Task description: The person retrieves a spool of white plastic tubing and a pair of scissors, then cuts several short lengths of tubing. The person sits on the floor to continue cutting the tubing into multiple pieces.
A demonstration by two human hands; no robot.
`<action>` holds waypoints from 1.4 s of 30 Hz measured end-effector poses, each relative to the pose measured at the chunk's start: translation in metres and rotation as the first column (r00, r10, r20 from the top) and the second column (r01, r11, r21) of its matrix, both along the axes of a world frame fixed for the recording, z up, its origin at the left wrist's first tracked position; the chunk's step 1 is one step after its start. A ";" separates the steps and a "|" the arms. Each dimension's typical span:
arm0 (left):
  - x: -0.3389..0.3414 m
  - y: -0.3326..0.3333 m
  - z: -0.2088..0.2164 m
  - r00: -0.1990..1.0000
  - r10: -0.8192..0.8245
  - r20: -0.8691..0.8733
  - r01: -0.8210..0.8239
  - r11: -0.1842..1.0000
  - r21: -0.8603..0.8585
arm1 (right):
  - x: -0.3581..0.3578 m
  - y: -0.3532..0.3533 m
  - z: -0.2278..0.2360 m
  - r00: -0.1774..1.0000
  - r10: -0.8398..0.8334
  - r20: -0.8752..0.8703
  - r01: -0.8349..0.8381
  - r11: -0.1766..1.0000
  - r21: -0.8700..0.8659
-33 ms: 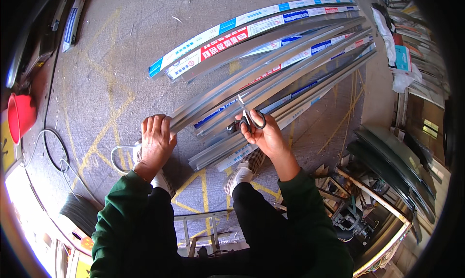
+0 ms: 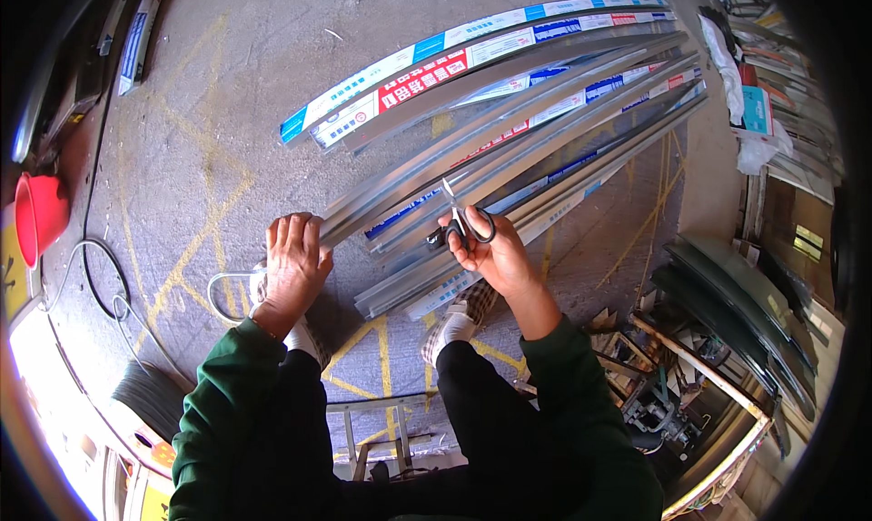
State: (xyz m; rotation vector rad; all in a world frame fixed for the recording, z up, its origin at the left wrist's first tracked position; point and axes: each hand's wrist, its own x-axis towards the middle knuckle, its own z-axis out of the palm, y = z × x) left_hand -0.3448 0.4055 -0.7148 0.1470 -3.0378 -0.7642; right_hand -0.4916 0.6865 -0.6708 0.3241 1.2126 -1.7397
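Note:
A pair of scissors with black handles [image 2: 451, 197] is in my right hand [image 2: 505, 262], fingers in the loops. Its blades point away from me, slightly parted, above the metal strips. My left hand [image 2: 298, 262] is closed at the near left end of a long grey metal profile [image 2: 400, 194]; the thumb side touches that end, and the fingertips are partly hidden. Several more profiles [image 2: 409, 280] lie side by side under and beyond my right hand, some with printed blue, red and white film. A small black object [image 2: 435, 240] shows beside my right fingers; its kind is unclear.
Film-covered strips [image 2: 422, 80] lie farther off. A red bucket [image 2: 41, 214], a looped cable [image 2: 95, 258] and a dark coil [image 2: 150, 398] are on the left. Right of me stand a metal-framed cart [image 2: 708, 367] with machinery and dark curved panels [image 2: 736, 317]. A ladder-like frame [image 2: 381, 407] lies between my legs.
My right hand and the scissors have shifted very slightly left. My left hand stays at the profile's end.

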 end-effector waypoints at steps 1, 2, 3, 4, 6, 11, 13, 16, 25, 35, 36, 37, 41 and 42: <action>0.000 0.000 0.000 1.000 0.003 -0.002 -0.003 1.000 0.007 | 0.002 -0.004 -0.002 1.000 0.014 0.004 -0.014 1.000 -0.009; 0.000 0.000 0.000 1.000 0.001 -0.004 -0.001 1.000 0.007 | 0.004 -0.007 -0.003 1.000 0.027 0.016 -0.027 1.000 -0.009; 0.000 0.000 0.001 1.000 0.000 -0.006 0.000 1.000 0.012 | 0.006 -0.010 -0.004 0.999 0.042 0.026 -0.042 0.999 -0.008; -0.001 0.001 0.001 1.000 -0.002 -0.009 0.002 1.000 0.017 | 0.006 -0.014 -0.006 0.998 0.058 0.036 -0.057 0.998 -0.008; -0.001 0.001 0.003 1.000 0.002 -0.006 -0.002 1.000 0.010 | 0.007 -0.023 -0.009 0.995 0.085 0.056 -0.084 0.996 -0.020; -0.001 0.001 0.003 1.000 0.004 0.000 -0.004 1.000 0.004 | 0.010 -0.038 -0.017 0.990 0.110 0.088 -0.108 0.994 -0.026; -0.001 0.001 0.002 1.000 0.005 -0.002 -0.005 1.000 0.011 | 0.010 -0.041 -0.020 0.990 0.113 0.081 -0.112 0.994 -0.016; 0.001 0.001 0.002 1.000 0.008 -0.002 -0.008 1.000 0.011 | 0.011 -0.042 -0.021 0.994 0.096 0.052 -0.097 0.995 0.006; 0.000 0.004 0.004 1.000 0.022 0.007 -0.022 1.000 0.011 | -0.068 0.010 -0.022 0.964 -0.047 -0.261 0.105 0.971 0.215; -0.002 0.005 0.009 1.000 0.014 0.028 -0.014 1.000 -0.018 | -0.219 0.062 -0.036 0.852 -0.158 -0.499 0.449 0.711 0.542; -0.002 0.005 0.009 0.999 0.012 0.032 -0.012 1.000 -0.020 | -0.217 0.060 -0.038 0.851 -0.185 -0.491 0.450 0.739 0.501; -0.002 0.005 0.009 0.999 0.011 0.036 -0.010 1.000 -0.021 | -0.211 0.057 -0.040 0.851 -0.221 -0.476 0.465 0.738 0.489; -0.001 0.003 0.007 1.000 0.013 0.009 -0.013 1.000 -0.014 | -0.147 0.046 -0.038 0.915 -0.258 -0.309 0.325 0.927 0.186; -0.001 0.002 0.007 0.999 0.016 0.028 -0.016 1.000 -0.009 | -0.127 0.043 -0.035 0.941 -0.214 -0.264 0.265 0.947 0.179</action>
